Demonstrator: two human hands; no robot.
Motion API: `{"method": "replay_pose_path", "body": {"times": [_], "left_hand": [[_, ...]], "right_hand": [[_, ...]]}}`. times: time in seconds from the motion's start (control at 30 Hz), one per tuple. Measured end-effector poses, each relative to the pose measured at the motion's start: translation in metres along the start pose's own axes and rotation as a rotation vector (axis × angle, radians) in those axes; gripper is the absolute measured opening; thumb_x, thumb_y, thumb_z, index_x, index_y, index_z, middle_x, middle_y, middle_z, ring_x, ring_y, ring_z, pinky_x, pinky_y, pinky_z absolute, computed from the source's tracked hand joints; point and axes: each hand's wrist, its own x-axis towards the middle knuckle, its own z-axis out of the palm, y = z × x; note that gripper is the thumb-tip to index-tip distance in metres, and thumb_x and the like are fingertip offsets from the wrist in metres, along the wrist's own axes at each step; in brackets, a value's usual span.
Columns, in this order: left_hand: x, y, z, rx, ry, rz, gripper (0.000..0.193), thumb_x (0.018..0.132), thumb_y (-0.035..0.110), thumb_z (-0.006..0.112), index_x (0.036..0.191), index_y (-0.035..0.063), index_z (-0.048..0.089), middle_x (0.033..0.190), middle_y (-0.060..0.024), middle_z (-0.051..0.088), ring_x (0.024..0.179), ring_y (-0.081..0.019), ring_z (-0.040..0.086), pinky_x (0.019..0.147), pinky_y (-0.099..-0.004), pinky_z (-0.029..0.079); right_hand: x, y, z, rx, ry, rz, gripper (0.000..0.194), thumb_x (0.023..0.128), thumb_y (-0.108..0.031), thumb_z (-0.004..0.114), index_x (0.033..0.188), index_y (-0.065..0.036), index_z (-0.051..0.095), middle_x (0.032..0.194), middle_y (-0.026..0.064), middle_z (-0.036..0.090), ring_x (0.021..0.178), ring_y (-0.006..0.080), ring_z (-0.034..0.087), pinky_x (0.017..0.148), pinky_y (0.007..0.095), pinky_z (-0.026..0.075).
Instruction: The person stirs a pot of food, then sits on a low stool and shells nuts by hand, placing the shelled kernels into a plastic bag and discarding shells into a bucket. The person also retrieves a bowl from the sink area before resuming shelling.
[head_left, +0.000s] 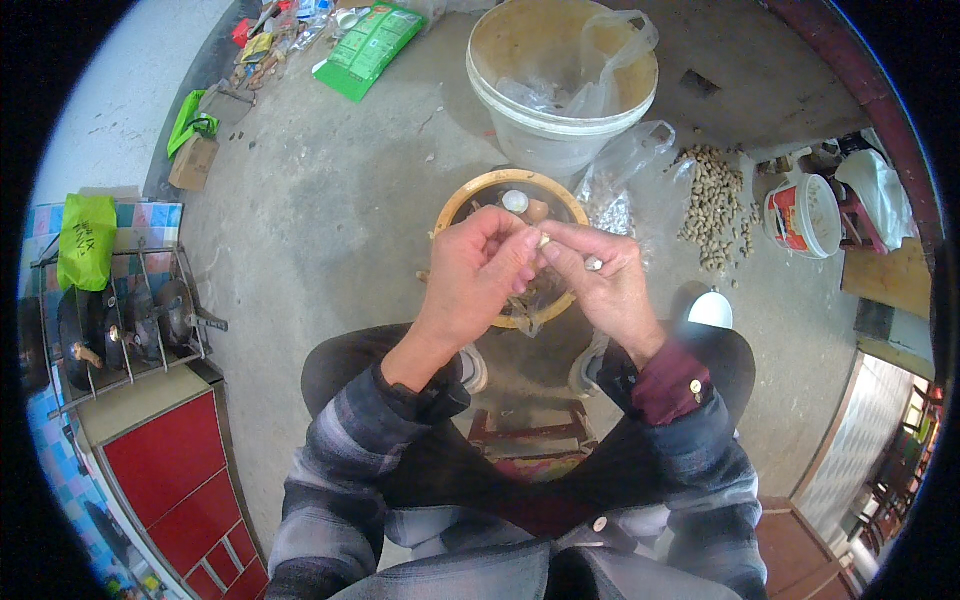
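My left hand (480, 259) and my right hand (600, 270) meet at the fingertips. Between them they pinch a small pale piece (544, 240), which looks like a garlic clove or a nut. A second whitish piece (593, 263) sits in the curled fingers of my right hand. Directly below is a round basin with an orange-yellow rim (510, 177), partly hidden by my hands. Inside it lie a white eggshell (515, 201), a brown eggshell (536, 210) and other scraps.
Beyond the basin stands a large white bucket (540, 142) with plastic film inside. A clear plastic bag (615, 184) lies beside it. To the right are a heap of small tan pieces (712, 199), a white tub (814, 217) and a white bowl (710, 310). A pan rack (142, 322) is left.
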Motion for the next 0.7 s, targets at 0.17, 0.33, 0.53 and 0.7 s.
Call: {"method": "replay_pose_path", "body": {"times": [0.17, 0.33, 0.53, 0.7], "left_hand": [[-0.001, -0.002, 0.003, 0.068, 0.025, 0.034, 0.01, 0.09, 0.01, 0.059, 0.085, 0.0016, 0.058, 0.069, -0.0003, 0.06, 0.061, -0.0048, 0.053, 0.055, -0.0203, 0.043], [0.001, -0.003, -0.001, -0.056, -0.023, -0.013, 0.01, 0.09, 0.01, 0.059, 0.084, 0.0022, 0.058, 0.069, 0.0003, 0.059, 0.06, -0.0048, 0.052, 0.055, -0.0209, 0.043], [-0.002, -0.004, 0.001, 0.196, 0.013, 0.095, 0.012, 0.09, 0.007, 0.056, 0.079, 0.0024, 0.055, 0.07, 0.0006, 0.057, 0.059, -0.0055, 0.051, 0.054, -0.0214, 0.043], [-0.001, -0.002, 0.002, 0.167, 0.018, 0.038, 0.012, 0.091, 0.006, 0.054, 0.08, 0.002, 0.052, 0.07, -0.0011, 0.057, 0.059, -0.0064, 0.052, 0.054, -0.0215, 0.044]], "right_hand": [[-0.001, -0.009, 0.002, -0.191, -0.036, -0.123, 0.019, 0.091, -0.003, 0.057, 0.107, 0.004, 0.063, 0.091, 0.0076, 0.064, 0.082, 0.0108, 0.062, 0.066, 0.0259, 0.057], [-0.002, -0.014, 0.004, -0.158, -0.042, -0.164, 0.013, 0.09, -0.001, 0.058, 0.101, 0.003, 0.063, 0.083, 0.0068, 0.064, 0.078, 0.0113, 0.062, 0.064, 0.0255, 0.055], [0.0, -0.004, 0.004, -0.365, 0.024, -0.317, 0.015, 0.086, -0.001, 0.061, 0.1, 0.0, 0.065, 0.081, 0.0094, 0.063, 0.072, 0.0122, 0.063, 0.062, 0.025, 0.054], [-0.002, -0.004, 0.001, -0.125, -0.012, -0.139, 0.019, 0.089, -0.004, 0.06, 0.106, 0.002, 0.065, 0.084, 0.0067, 0.065, 0.076, 0.0113, 0.062, 0.065, 0.0258, 0.056]]}}
